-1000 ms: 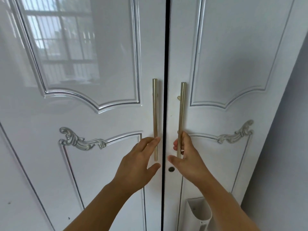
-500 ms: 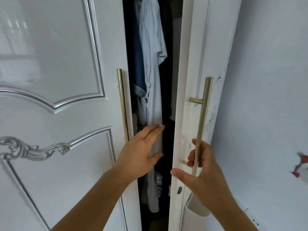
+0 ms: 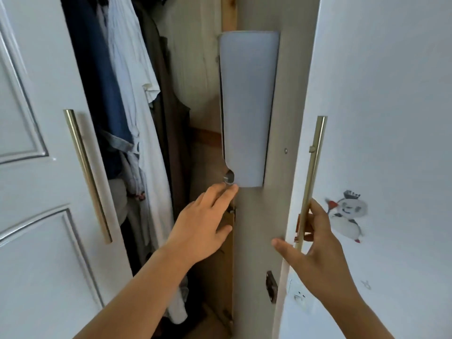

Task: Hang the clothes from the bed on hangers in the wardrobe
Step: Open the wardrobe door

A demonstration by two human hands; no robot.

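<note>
The white wardrobe stands open in front of me. Its right door is swung wide, edge-on to me, and my right hand grips the lower end of its brass bar handle, thumb stretched to the left. My left hand reaches flat into the gap, its fingertips touching the right door's inner face just below a pale panel mounted there. Inside hang a white shirt, a dark blue garment and a brown one. No hangers or bed show.
The left door stays nearly closed at left, with its own brass handle. To the right is a white wall with a snowman sticker and a socket. A small dark latch sits low on the right door.
Both doors were closed a second ago. My right hand has pulled the right door wide open by its handle. My left hand has left the left handle and reached inward to the right door.
</note>
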